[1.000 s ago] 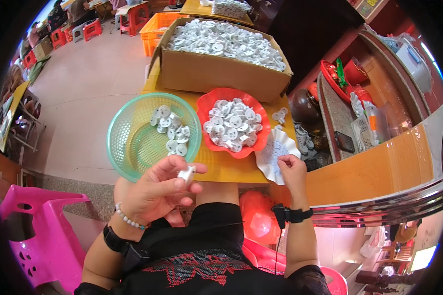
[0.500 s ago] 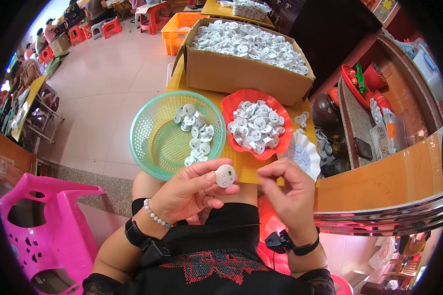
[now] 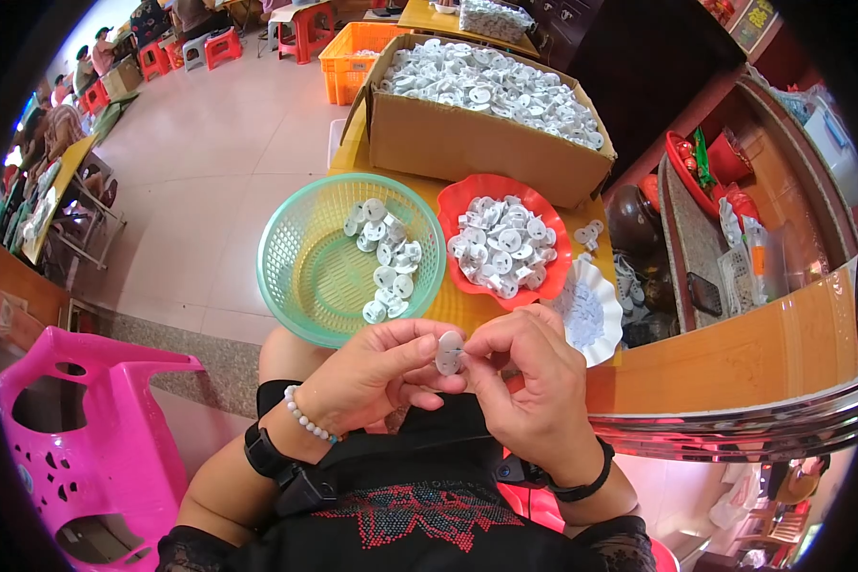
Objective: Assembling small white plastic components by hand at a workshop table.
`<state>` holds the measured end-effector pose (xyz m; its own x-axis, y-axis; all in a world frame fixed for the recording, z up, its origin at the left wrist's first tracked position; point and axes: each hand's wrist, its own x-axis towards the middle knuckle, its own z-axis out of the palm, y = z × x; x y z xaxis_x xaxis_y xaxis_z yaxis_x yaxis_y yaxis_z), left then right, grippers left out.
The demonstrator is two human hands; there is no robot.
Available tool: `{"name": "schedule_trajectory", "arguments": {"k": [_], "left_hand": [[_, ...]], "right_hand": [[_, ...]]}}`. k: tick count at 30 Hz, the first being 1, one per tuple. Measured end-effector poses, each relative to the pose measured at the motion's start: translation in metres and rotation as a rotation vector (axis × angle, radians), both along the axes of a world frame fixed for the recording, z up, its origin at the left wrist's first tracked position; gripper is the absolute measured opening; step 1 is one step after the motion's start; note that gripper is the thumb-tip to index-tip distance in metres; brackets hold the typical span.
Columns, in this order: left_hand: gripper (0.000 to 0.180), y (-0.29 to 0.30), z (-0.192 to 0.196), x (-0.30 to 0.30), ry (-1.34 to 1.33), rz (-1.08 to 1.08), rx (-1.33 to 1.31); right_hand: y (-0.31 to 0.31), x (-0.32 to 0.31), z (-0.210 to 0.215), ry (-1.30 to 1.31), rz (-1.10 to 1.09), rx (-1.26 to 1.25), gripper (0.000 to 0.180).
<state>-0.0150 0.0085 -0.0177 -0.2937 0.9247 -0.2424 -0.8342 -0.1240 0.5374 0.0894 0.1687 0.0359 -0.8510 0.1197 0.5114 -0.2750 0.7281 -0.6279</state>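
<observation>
My left hand [image 3: 372, 374] pinches a round white plastic part [image 3: 449, 354] between thumb and fingers, above my lap. Thumb and forefinger of my right hand [image 3: 536, 386] are pressed together against the part's right side; whatever lies between them is too small or hidden to make out. Just beyond the hands stands a green mesh basket [image 3: 275, 294] with several white parts along its right side. Beside it a red wavy-rimmed bowl [image 3: 455, 202] is heaped with similar parts. A white fluted dish [image 3: 609, 320] of tiny pale pieces sits right of the bowl, close to my right hand.
A large cardboard box [image 3: 486, 157] full of white parts stands behind the bowls on a yellow table [image 3: 448, 307]. An orange crate [image 3: 341, 84] is farther back. A pink plastic stool [image 3: 133, 419] is at my left, a wooden counter [image 3: 734, 367] at my right. Other people sit far left.
My right hand has moved left to meet the part in my left hand. The part is now turned more edge-on. The whole view has shifted slightly.
</observation>
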Motion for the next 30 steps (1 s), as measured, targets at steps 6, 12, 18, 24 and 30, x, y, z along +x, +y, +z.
{"name": "schedule_trajectory", "arguments": {"k": [6, 12, 18, 24, 30], "left_hand": [[0.033, 0.0, 0.003, 0.0, -0.022, -0.017, -0.012], [0.03, 0.001, -0.001, 0.001, 0.019, -0.025, -0.021], [0.028, 0.002, 0.005, 0.0, 0.042, -0.02, -0.056], [0.028, 0.004, 0.005, 0.001, 0.034, -0.044, -0.076], [0.028, 0.006, 0.005, 0.001, 0.077, -0.041, -0.148]], "right_hand": [[0.0, 0.0, 0.004, -0.019, 0.023, 0.059, 0.019], [0.0, -0.003, 0.005, -0.021, 0.019, 0.131, 0.015], [0.005, 0.001, 0.002, -0.055, -0.004, 0.064, 0.014], [0.007, -0.001, -0.002, -0.05, 0.011, 0.193, 0.015], [0.015, 0.0, -0.009, -0.077, 0.035, 0.215, 0.017]]}}
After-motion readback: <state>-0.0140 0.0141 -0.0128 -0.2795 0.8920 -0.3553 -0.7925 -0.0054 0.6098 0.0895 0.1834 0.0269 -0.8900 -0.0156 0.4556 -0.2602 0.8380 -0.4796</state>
